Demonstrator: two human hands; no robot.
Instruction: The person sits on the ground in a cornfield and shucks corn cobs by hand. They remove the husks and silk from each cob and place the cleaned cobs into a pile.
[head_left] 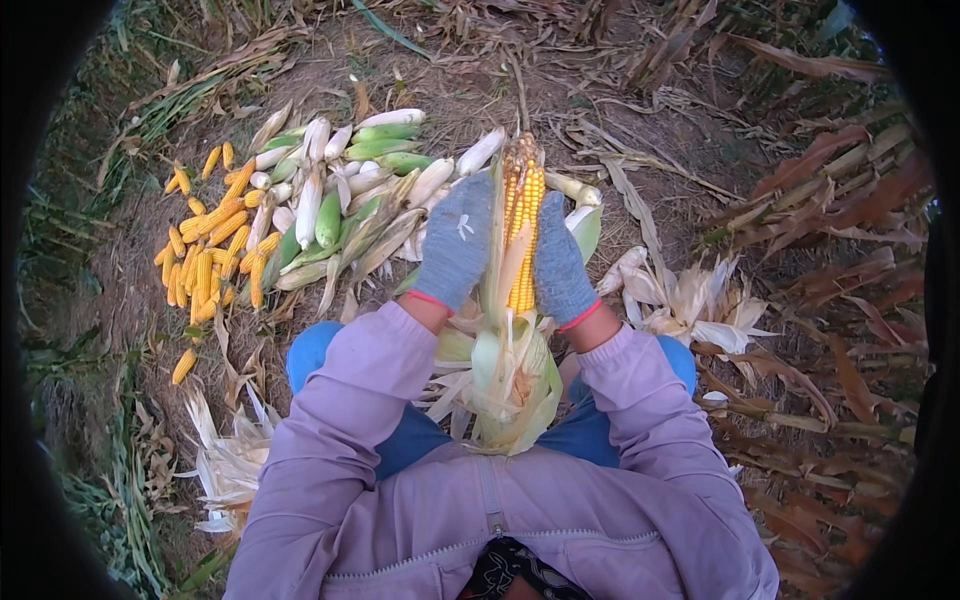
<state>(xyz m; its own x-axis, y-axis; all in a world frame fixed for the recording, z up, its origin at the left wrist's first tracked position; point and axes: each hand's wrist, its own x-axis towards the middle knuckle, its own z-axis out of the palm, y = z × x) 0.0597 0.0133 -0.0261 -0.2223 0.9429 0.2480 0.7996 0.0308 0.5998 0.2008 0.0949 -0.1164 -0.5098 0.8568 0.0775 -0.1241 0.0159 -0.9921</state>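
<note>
Brown soil ground (440, 75), strewn with dry leaves (632, 206), yellow cobs (205, 275) piled well left of the left hand (455, 245), pale and green husked-in ears (328, 218) between the cobs and the left hand, dry husks (705, 312) heaped to the right of the right hand (564, 262)

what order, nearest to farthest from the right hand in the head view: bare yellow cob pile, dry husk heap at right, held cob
1. held cob, against the right hand
2. dry husk heap, right of that hand
3. bare yellow cob pile, far left
</note>
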